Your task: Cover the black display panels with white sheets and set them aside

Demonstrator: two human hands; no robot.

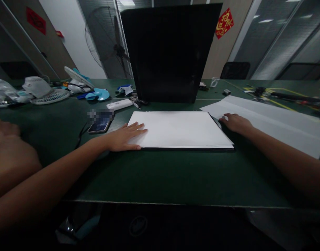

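Observation:
A pad of white paper point(175, 129) with a dark backing lies flat on the green table, its top sheet blank. My left hand point(126, 137) rests on the pad's left edge, fingers spread and palm down. To the right of the pad, my right hand point(235, 122) lies on the near-left part of a large loose white sheet point(269, 122). Its fingers are curled together around a small whitish object point(225, 118) at the fingertips, too small to name.
A black upright panel point(170, 55) stands behind the pad. Left of the pad are a phone point(99, 123), a white oblong device point(120, 104) and fan parts point(51, 96). Another person's arm point(13, 153) reaches in at far left. The green table's point(175, 181) front edge runs below.

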